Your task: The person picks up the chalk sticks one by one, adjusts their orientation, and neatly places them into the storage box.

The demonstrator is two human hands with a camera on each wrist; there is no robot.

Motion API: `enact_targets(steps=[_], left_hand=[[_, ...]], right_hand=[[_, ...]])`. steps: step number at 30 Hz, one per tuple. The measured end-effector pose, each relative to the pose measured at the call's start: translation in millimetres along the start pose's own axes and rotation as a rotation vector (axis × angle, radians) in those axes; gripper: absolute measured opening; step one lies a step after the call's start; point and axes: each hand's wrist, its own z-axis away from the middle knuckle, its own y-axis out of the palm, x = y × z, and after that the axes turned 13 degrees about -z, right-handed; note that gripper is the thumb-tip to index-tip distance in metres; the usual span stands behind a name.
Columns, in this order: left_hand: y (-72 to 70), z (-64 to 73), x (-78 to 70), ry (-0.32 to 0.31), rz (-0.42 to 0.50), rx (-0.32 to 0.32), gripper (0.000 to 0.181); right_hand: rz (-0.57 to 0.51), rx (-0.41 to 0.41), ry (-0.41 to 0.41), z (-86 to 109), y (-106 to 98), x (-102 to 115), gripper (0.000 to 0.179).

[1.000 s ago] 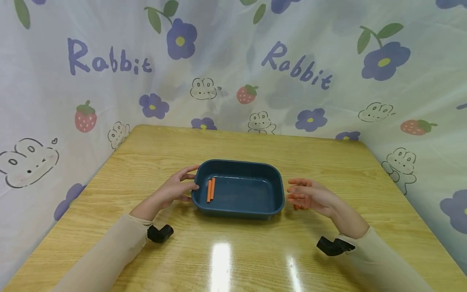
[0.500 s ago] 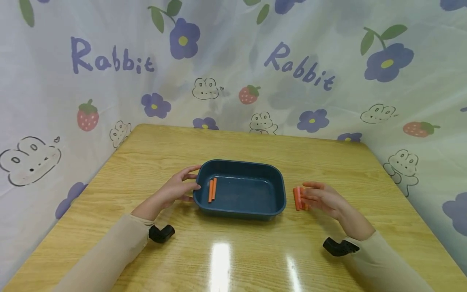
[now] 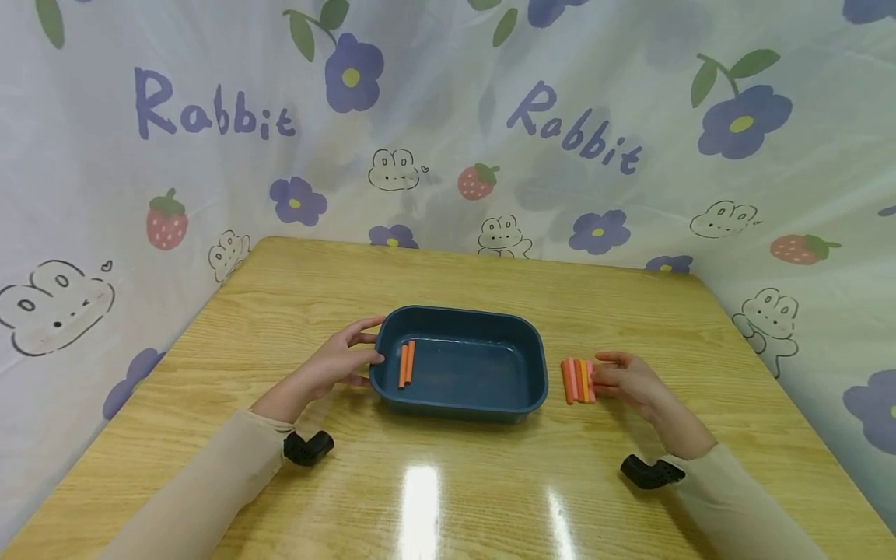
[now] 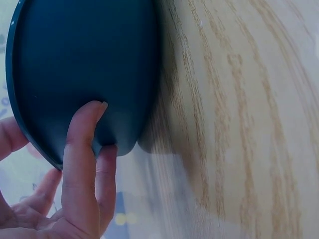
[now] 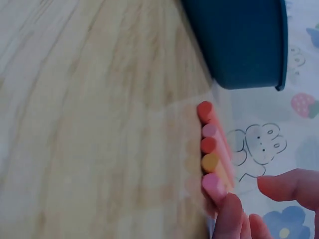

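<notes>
A dark blue rectangular bin [image 3: 458, 404] stands on the wooden table with two orange chalk-like sticks [image 3: 407, 364] lying side by side in its left end. My left hand [image 3: 337, 359] rests its spread fingertips against the outside of the bin's left end; the left wrist view shows fingers [image 4: 82, 164] on the outer wall. To the right of the bin, several sticks [image 3: 578, 381] in red, pink and yellow-orange lie in a row. My right hand [image 3: 630, 381] is at the row's right end, fingertips right at the outermost pink stick [image 5: 213, 186], with another finger [image 5: 289, 185] held apart.
The wooden table [image 3: 490, 482] extends around the bin on all sides. Behind it hangs a white cloth [image 3: 448, 101] printed with rabbits, flowers and strawberries. Black wrist mounts [image 3: 308, 449] sit at both cuffs.
My right hand has drawn back to the right from beside the bin, uncovering the row of sticks it was over. The left hand and the bin have stayed in place.
</notes>
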Motion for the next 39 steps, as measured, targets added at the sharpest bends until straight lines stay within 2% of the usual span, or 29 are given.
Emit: enact_targets(steps=[4,9,16,18,20,26,32,39], left_hand=[[-0.2,-0.8,0.0,0.001,-0.008,0.001,0.066],[-0.3,-0.9,-0.8,0.006,-0.016,0.001,0.065],[-0.6,-0.5,-1.3,-0.003,-0.016,-0.003,0.065],[-0.6,-0.2,-1.5,-0.001,-0.017,0.001,0.065],[-0.6,0.3,-1.7,0.004,-0.020,0.007,0.065],[-0.2,1.1,-2.4,-0.001,-0.018,0.002,0.065],[-0.9,0.9,-0.8,-0.003,-0.017,-0.002,0.065],[-1.0,1.0,-1.4,-0.006,-0.019,-0.003,0.065]], right_hand=[[0.072,-0.073,0.028,-2.2,4,-2,0.061],[0.218,-0.118,0.030,-4.9,7,-3,0.059],[0.477,-0.137,0.020,-10.2,9,-3,0.056],[0.528,-0.148,0.020,-11.2,10,-3,0.056],[0.528,-0.147,0.023,-11.3,11,-2,0.055],[0.337,-0.121,0.042,-9.8,10,1,0.059],[0.089,-0.048,0.066,-9.3,4,4,0.065],[-0.214,-0.018,0.080,-6.8,7,11,0.065]])
